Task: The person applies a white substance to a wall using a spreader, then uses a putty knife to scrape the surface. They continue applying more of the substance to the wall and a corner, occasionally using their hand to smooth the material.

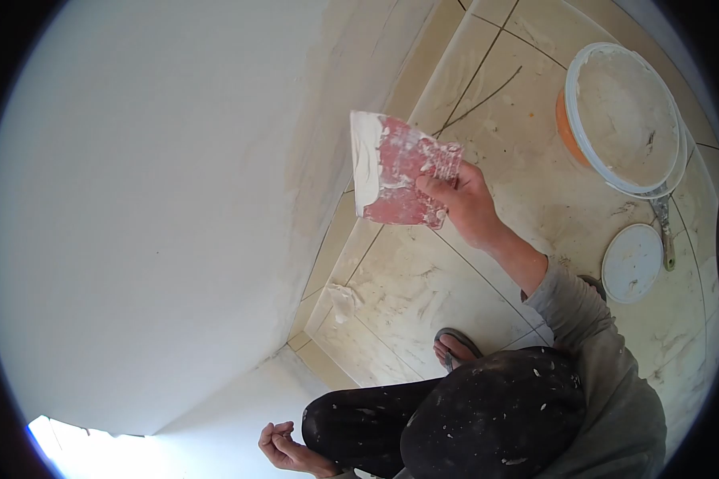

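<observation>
My right hand (pixel 473 209) grips a red plastic putty spreader (pixel 407 172), thumb on its near face. White putty lies thick along the spreader's far edge, and dried smears cover the rest. In this view the spreader overlaps the foot of the pale wall (pixel 176 199) and the tiled skirting. Down at the lower left, beside my bent knee (pixel 335 423) in dark, paint-spotted trousers, my left hand (pixel 290 453) is closed with its fingers curled in; nothing shows in it.
At the right stands a bucket (pixel 572 132) with a white rim and orange side. Near it lie a putty knife (pixel 665 227) and a round white lid (pixel 633 263). A putty blob (pixel 343 302) sits on the smeared floor tiles (pixel 423 279), near my sandalled foot (pixel 455 349).
</observation>
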Motion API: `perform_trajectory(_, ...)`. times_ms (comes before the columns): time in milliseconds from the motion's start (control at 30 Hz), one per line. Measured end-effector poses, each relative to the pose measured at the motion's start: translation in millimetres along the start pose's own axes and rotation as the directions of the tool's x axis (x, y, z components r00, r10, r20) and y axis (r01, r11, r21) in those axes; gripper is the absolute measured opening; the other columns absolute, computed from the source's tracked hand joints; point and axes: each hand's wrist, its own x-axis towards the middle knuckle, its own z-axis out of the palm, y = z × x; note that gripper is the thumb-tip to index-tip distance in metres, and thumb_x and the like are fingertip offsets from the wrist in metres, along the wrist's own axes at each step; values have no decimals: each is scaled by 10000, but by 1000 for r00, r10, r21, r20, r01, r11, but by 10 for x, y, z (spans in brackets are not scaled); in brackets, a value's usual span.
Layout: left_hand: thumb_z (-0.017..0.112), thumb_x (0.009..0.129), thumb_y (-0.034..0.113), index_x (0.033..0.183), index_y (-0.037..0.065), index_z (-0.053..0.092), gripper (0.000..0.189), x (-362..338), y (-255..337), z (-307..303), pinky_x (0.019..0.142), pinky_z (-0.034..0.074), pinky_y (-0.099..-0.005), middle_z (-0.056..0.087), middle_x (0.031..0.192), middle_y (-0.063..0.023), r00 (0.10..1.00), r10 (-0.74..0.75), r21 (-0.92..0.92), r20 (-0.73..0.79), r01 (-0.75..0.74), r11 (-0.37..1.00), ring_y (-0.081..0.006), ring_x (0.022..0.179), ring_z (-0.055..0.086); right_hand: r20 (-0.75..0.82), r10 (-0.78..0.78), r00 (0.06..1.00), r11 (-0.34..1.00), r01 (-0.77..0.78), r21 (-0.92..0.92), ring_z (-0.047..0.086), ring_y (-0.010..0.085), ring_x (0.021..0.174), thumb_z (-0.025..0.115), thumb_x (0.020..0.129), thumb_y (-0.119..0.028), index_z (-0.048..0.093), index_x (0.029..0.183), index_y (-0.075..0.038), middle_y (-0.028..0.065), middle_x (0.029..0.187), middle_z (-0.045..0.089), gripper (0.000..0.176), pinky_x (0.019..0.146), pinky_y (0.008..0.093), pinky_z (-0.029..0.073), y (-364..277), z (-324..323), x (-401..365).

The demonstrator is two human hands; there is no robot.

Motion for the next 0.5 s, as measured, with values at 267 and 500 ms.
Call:
perform_trajectory(267, 538, 934, 160, 988, -41, 596, 216, -23, 176, 106, 729, 515, -344, 611, 808, -108, 1000, 12, 18, -11, -12, 1000, -216, 740, 573, -132, 98, 986, 861, -18, 508, 637, 173, 1017, 582, 925, -4, 562, 1178, 5, 85, 1116, 651, 254, 914, 342, 516, -111, -215, -24)
perform_trajectory(500, 562, 970, 230, 1001, -22, 603, 258, -37, 15, 0, 723, 517, -336, 616, 825, -102, 1000, -1, 30, -17, 2, 1000, -217, 770, 579, -258, -74, 963, 900, 176, 399, 621, 178, 1075, 561, 944, -28, 540, 1234, 6, 82, 1164, 637, 293, 940, 345, 507, -340, -386, 125)
